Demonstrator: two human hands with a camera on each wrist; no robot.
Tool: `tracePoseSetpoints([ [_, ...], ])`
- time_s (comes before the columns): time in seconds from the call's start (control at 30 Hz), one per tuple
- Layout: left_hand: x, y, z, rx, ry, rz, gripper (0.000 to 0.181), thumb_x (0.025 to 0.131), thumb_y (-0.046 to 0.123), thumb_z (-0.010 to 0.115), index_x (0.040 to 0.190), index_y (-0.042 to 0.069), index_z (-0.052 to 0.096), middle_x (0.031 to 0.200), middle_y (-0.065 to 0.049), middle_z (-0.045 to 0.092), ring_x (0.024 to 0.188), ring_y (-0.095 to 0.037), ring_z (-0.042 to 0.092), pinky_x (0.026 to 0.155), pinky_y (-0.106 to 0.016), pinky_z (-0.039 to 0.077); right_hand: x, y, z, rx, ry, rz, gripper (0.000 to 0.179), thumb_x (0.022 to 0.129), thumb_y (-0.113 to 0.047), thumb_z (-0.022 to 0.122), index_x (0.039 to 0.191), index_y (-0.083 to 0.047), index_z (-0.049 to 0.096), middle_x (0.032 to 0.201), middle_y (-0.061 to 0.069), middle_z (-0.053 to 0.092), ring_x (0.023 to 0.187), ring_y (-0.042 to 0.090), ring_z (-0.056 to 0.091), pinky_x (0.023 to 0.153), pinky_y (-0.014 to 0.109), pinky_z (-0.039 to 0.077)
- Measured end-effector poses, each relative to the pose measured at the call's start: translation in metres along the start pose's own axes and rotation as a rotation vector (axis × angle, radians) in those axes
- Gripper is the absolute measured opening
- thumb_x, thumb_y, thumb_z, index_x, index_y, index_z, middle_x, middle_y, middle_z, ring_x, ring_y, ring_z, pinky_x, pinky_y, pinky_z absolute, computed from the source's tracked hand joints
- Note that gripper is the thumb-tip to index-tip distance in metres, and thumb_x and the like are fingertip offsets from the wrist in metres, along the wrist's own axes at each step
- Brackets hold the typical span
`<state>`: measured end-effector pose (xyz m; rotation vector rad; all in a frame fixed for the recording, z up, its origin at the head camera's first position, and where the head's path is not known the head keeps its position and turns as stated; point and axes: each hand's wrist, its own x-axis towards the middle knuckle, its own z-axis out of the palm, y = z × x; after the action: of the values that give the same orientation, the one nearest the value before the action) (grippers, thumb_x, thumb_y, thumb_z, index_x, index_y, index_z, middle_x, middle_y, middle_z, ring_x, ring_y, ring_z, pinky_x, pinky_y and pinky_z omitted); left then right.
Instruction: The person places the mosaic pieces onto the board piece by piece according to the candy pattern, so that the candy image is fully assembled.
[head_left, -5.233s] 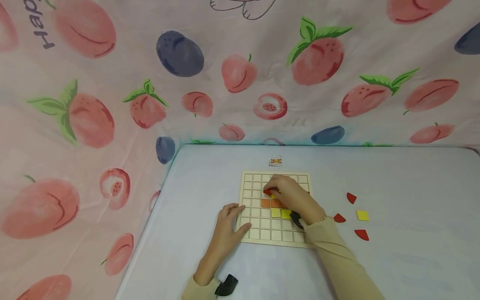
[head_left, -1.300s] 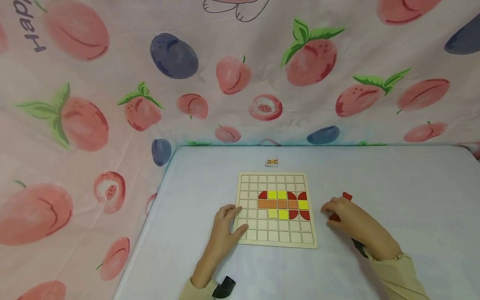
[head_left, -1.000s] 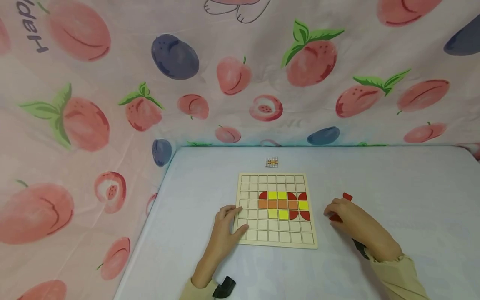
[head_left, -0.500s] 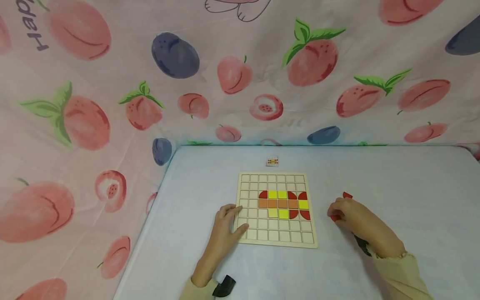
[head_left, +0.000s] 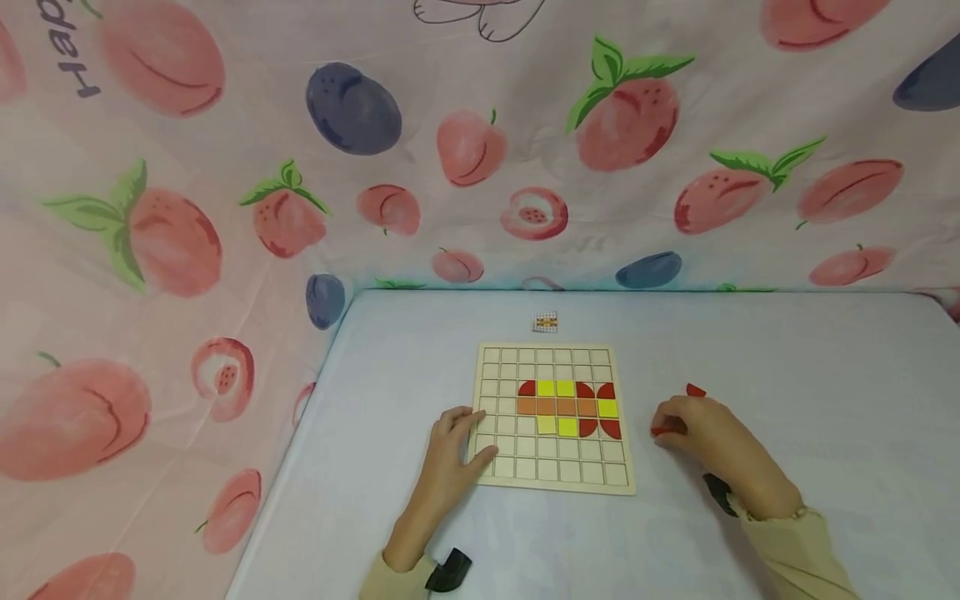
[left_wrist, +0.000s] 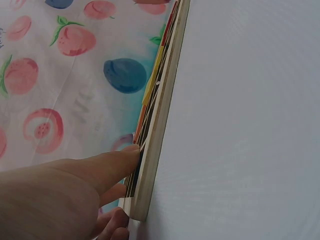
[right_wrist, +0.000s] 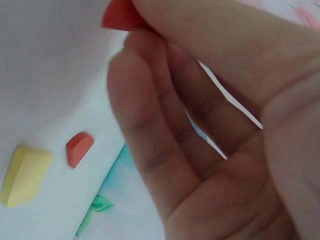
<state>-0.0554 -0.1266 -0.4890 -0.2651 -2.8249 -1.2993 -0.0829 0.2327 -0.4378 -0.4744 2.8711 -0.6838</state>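
My left hand (head_left: pixel 450 454) rests at the left edge of a square wooden grid board (head_left: pixel 517 467), thumb and fingertips touching it. In the left wrist view the thumb (left_wrist: pixel 107 167) lies against the board's edge (left_wrist: pixel 162 110). On the board lie orange square tiles (head_left: pixel 547 407) in a row, yellow squares (head_left: pixel 566 388) above and below, and red quarter-circle tiles (head_left: pixel 527 389). Right of the board, my right hand (head_left: pixel 708 429) pinches a red quarter-circle tile (right_wrist: pixel 122 15) between thumb and finger. Another red tile (head_left: pixel 696 390) lies just beyond that hand.
A small printed pattern card (head_left: pixel 546 322) lies behind the board. The right wrist view shows a loose yellow tile (right_wrist: pixel 25 175) and a red tile (right_wrist: pixel 80 149) on the white table (head_left: pixel 840 367). Fruit-printed cloth (head_left: pixel 480 233) stands behind and at the left.
My right hand has moved from over the board to its right and now pinches a loose red tile. The red tile it held earlier lies in the grid. The left hand keeps its place.
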Motion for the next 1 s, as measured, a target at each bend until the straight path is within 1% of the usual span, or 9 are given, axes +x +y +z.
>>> tracePoseSetpoints([
  [0.13, 0.0, 0.0, 0.0, 0.0, 0.0, -0.001, 0.051, 0.089, 0.021, 0.076, 0.135, 0.005, 0.06, 0.138, -0.013, 0.049, 0.127, -0.031, 0.045, 0.103, -0.05, 0.043, 0.004, -0.009, 0.002, 0.029, 0.032, -0.034, 0.011, 0.076, -0.005, 0.083, 0.084, -0.007, 0.076, 0.081, -0.001, 0.071, 0.074, 0.015, 0.065, 0.071, 0.035, 0.057],
  [0.2, 0.0, 0.0, 0.0, 0.0, 0.003, -0.002, 0.051, 0.089, 0.021, 0.076, 0.135, 0.005, 0.06, 0.138, -0.013, 0.049, 0.127, -0.031, 0.045, 0.103, -0.05, 0.042, 0.007, -0.014, 0.003, 0.026, 0.033, -0.047, 0.012, 0.076, -0.005, 0.082, 0.087, -0.005, 0.078, 0.083, 0.001, 0.073, 0.077, 0.018, 0.068, 0.074, 0.037, 0.058],
  [0.3, 0.0, 0.001, 0.0, 0.0, 0.003, -0.001, 0.051, 0.089, 0.021, 0.076, 0.135, 0.005, 0.06, 0.138, -0.013, 0.049, 0.128, -0.031, 0.045, 0.104, -0.05, 0.042, 0.01, -0.021, 0.003, 0.015, 0.036, -0.056, 0.014, 0.077, -0.006, 0.082, 0.091, -0.004, 0.079, 0.085, 0.003, 0.074, 0.079, 0.02, 0.069, 0.075, 0.039, 0.058],
  [0.4, 0.0, 0.0, 0.0, 0.0, 0.001, 0.001, 0.052, 0.089, 0.021, 0.076, 0.135, 0.005, 0.06, 0.138, -0.013, 0.049, 0.128, -0.031, 0.045, 0.104, -0.05, 0.042, 0.013, -0.028, 0.002, 0.0, 0.062, -0.064, 0.016, 0.076, -0.006, 0.083, 0.092, -0.005, 0.079, 0.085, 0.002, 0.075, 0.08, 0.02, 0.069, 0.075, 0.039, 0.058],
  [0.53, 0.001, 0.0, 0.0, 0.002, 0.005, 0.002, 0.052, 0.089, 0.021, 0.076, 0.135, 0.005, 0.06, 0.138, -0.013, 0.049, 0.127, -0.031, 0.045, 0.104, -0.05, 0.042, 0.019, -0.038, 0.001, 0.004, 0.094, -0.101, 0.015, 0.077, -0.003, 0.081, 0.091, -0.004, 0.079, 0.086, 0.003, 0.075, 0.082, 0.022, 0.07, 0.076, 0.04, 0.058],
  [0.63, 0.001, -0.001, 0.001, 0.002, 0.009, -0.001, 0.052, 0.088, 0.021, 0.076, 0.135, 0.005, 0.06, 0.138, -0.013, 0.049, 0.127, -0.031, 0.045, 0.104, -0.05, 0.042, 0.023, -0.046, 0.003, 0.012, 0.077, -0.097, 0.014, 0.078, -0.002, 0.08, 0.092, -0.004, 0.078, 0.087, 0.004, 0.075, 0.083, 0.023, 0.069, 0.077, 0.04, 0.058],
  [0.8, -0.001, -0.003, 0.003, 0.008, -0.001, -0.017, 0.052, 0.088, 0.021, 0.076, 0.135, 0.005, 0.06, 0.138, -0.012, 0.049, 0.128, -0.031, 0.045, 0.104, -0.05, 0.042, 0.03, -0.058, 0.01, 0.023, 0.008, -0.049, 0.014, 0.081, -0.004, 0.078, 0.095, -0.003, 0.078, 0.087, 0.003, 0.073, 0.078, 0.018, 0.062, 0.075, 0.036, 0.056],
  [0.9, -0.001, -0.003, 0.004, 0.006, -0.001, -0.016, 0.052, 0.089, 0.021, 0.076, 0.135, 0.005, 0.059, 0.138, -0.012, 0.049, 0.128, -0.031, 0.044, 0.104, -0.05, 0.042, 0.035, -0.063, 0.014, 0.035, 0.006, -0.061, 0.014, 0.083, -0.005, 0.078, 0.097, -0.004, 0.078, 0.087, 0.002, 0.073, 0.078, 0.017, 0.06, 0.074, 0.035, 0.055],
  [1.0, 0.0, -0.002, 0.003, -0.001, 0.005, -0.009, 0.052, 0.089, 0.021, 0.076, 0.135, 0.005, 0.059, 0.138, -0.012, 0.049, 0.128, -0.031, 0.044, 0.104, -0.05, 0.042, 0.04, -0.069, 0.016, 0.052, 0.022, -0.086, 0.013, 0.083, -0.006, 0.078, 0.096, -0.004, 0.078, 0.089, 0.002, 0.073, 0.08, 0.017, 0.062, 0.077, 0.036, 0.057],
])
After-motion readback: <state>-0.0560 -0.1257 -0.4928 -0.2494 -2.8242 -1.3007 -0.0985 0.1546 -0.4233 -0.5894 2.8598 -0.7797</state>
